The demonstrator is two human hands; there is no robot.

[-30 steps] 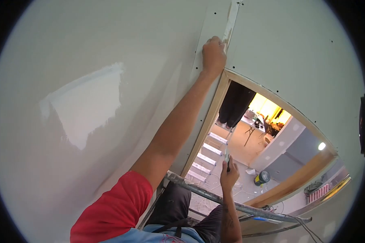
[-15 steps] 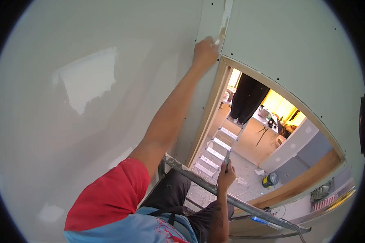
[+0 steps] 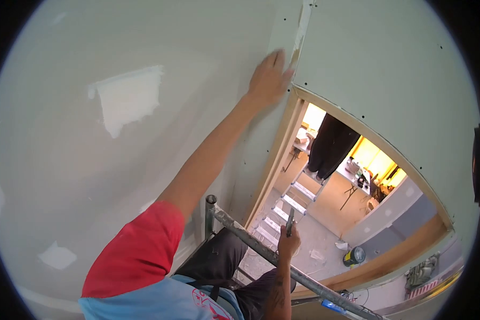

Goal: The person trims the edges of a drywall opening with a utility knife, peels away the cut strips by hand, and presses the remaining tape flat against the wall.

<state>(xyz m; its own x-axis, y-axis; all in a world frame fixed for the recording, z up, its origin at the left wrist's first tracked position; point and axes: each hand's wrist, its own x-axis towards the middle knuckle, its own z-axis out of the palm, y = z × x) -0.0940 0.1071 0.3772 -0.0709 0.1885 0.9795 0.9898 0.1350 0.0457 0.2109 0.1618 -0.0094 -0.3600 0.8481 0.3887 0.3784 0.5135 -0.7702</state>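
A: Where is the left hand [image 3: 269, 80]?

B: Up on the wall [image 3: 208, 69], arm at full reach. The palm lies flat against the board, fingers spread and holding nothing. The fingertips touch the seam [image 3: 300, 33], a strip of pale filler that runs up from the top corner of the door frame [image 3: 274, 154].

A: And the right hand [image 3: 288, 248]?

B: Low down, just above the rail [image 3: 261, 250]. Its grip is pressed together around a knife [image 3: 289, 222], whose thin blade points up. I cannot tell whether there is filler on it.

A: What else is on the wall?

B: A white patch [image 3: 128, 98] well to the left of the raised hand, and a smaller one near the lower left edge. Dark screw dots sit along the board edges.

A: Through the doorway?

B: A ladder [image 3: 293, 200] leans inside the opening, with a dark cloth hanging above it. On the floor beyond stands a bucket [image 3: 353, 257], and farther back there is a lit room with a cluttered table [image 3: 352, 178].
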